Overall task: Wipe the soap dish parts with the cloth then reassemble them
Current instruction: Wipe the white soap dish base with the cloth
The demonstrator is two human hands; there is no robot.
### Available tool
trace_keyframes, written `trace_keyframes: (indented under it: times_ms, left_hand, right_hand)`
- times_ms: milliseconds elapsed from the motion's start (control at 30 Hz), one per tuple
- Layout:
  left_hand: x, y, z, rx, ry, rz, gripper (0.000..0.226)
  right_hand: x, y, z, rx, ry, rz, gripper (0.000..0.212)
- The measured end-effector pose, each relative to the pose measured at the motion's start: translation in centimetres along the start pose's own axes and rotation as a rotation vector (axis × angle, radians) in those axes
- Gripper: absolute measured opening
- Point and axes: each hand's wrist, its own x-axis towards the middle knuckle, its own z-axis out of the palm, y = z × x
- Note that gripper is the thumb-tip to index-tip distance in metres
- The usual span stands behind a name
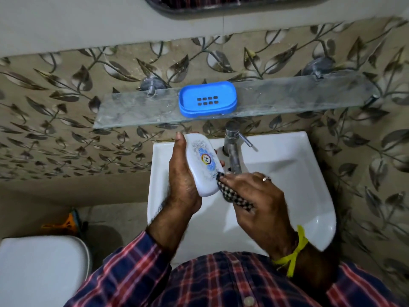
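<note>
My left hand (pixel 182 180) grips a white soap dish lid (pixel 204 165) with a blue floral print and a round logo, held tilted over the sink. My right hand (pixel 256 196) holds a dark checked cloth (pixel 234 196) bunched under its fingers. The cloth presses against the lid's lower right edge. The blue soap dish base (pixel 208 99), with its slotted drain tray seated in it, rests on the glass shelf (pixel 124 109) above.
A white sink (pixel 298 173) lies below my hands, with a steel tap (pixel 232 147) just right of the lid. A white toilet lid (pixel 42 269) is at the lower left. An orange object (pixel 66 224) sits on the floor by the wall.
</note>
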Motion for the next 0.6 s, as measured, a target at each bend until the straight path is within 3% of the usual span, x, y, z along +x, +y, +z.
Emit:
trace_keyframes:
  times_ms: [100,233,333,400,600]
  left_hand:
    - [0.3,-0.4,0.0,-0.053,0.099,0.042,0.068]
    - [0.1,-0.9,-0.6,-0.019,0.113,-0.015,0.106]
    - [0.3,-0.1,-1.3,-0.052,0.112,0.089,0.092]
    - [0.2,0.2,-1.9,-0.046,0.115,0.135,0.076]
    - [-1.3,-1.7,-5.6,0.347,0.255,0.255,0.089]
  right_hand:
    - [-0.7,-0.5,0.3,0.026,0.047,-0.050,0.033]
    - [-0.2,-1.5,0.6,-0.112,0.065,-0.238,0.028]
    - [-0.8,-0.7,0.5,-0.198,0.019,-0.265,0.031]
    - [-2.0,0.5,0.7,-0.179,0.005,-0.165,0.028]
    - [-2.1,1.6,0.0,0.136,0.117,0.503,0.031]
